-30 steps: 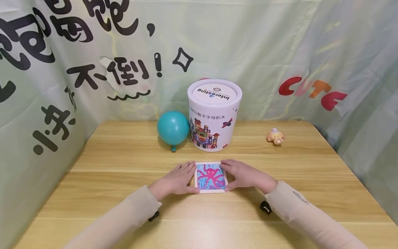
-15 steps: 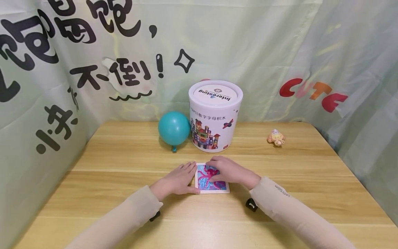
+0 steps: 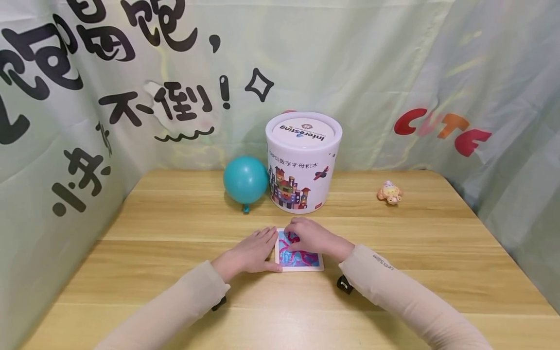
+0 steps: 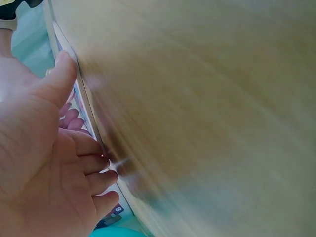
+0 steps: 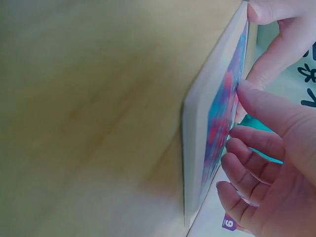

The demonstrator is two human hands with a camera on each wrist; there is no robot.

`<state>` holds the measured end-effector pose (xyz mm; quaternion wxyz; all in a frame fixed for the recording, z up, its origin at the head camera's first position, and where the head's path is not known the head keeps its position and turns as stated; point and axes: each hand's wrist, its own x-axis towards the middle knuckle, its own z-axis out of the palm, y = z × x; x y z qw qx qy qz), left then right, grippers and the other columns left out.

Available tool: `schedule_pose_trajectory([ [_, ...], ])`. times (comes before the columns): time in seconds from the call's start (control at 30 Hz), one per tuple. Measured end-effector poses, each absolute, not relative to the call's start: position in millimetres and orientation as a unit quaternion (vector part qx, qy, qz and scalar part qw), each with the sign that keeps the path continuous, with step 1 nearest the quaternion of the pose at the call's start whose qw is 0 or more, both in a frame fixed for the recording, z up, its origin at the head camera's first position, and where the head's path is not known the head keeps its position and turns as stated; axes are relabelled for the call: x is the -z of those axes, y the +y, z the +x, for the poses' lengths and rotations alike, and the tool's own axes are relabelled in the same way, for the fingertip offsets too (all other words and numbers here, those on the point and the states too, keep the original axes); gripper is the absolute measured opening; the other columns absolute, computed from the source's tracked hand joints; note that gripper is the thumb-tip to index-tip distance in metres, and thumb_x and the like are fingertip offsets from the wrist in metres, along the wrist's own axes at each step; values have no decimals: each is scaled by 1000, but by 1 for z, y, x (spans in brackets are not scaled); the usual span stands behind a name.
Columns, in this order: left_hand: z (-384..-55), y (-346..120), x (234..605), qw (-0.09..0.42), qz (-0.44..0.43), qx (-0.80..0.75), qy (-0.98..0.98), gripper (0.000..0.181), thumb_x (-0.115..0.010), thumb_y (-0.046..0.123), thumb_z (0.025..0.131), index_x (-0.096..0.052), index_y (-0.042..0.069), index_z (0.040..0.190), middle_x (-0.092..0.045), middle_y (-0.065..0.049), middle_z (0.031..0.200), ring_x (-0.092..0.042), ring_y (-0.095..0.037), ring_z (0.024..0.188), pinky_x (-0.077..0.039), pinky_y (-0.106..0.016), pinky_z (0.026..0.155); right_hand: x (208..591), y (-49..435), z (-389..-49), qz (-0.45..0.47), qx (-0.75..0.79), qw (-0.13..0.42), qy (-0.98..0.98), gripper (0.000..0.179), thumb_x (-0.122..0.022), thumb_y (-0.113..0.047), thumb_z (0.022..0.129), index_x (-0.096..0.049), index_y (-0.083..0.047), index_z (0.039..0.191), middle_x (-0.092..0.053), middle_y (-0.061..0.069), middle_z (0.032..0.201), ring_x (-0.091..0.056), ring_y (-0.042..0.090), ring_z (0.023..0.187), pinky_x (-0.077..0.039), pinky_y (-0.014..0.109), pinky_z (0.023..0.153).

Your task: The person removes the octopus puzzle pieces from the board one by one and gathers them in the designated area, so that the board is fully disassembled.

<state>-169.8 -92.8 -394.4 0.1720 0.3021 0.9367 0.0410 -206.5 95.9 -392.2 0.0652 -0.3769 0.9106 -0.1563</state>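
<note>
The square pink-octopus picture panel (image 3: 302, 262) lies flat on the wood-grain table (image 3: 280, 311) at the lower centre of the head view, with no clear long axis. The left hand (image 3: 253, 253), fingers straight and thumb spread wide, borders its left edge, thumb at the lower left corner. The right hand (image 3: 312, 238) is nearer the panel's middle, arched over it from the right, thumb on the printed face, apart from the loosely bent fingers.
</note>
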Motion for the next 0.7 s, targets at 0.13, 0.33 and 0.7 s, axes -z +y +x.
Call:
schedule_pose_trajectory([
  [0.13,-170,-93,395,170,304,-38,937,92,-51,60,83,-22,-2,144,-15,-15,151,-13,-28,137,-14,-40,110,394,95,-207,-371,154,63,913,33,-75,-23,78,-68,-4,104,-59,2,91,-53,14,81,-47,30,77],
  [0.33,-170,-94,395,167,309,-37,936,92,-51,60,84,-22,-3,144,-15,-16,150,-13,-28,137,-14,-40,110,394,94,-210,-364,159,67,915,32,-75,-21,78,-67,-4,103,-59,2,90,-52,13,77,-48,29,75],
  [0.7,-170,-94,396,169,307,-45,935,91,-51,60,84,-22,-2,144,-15,-15,151,-13,-28,137,-14,-40,110,391,92,-215,-355,166,94,915,34,-76,-23,77,-61,-6,102,-54,1,91,-50,15,77,-47,30,74],
])
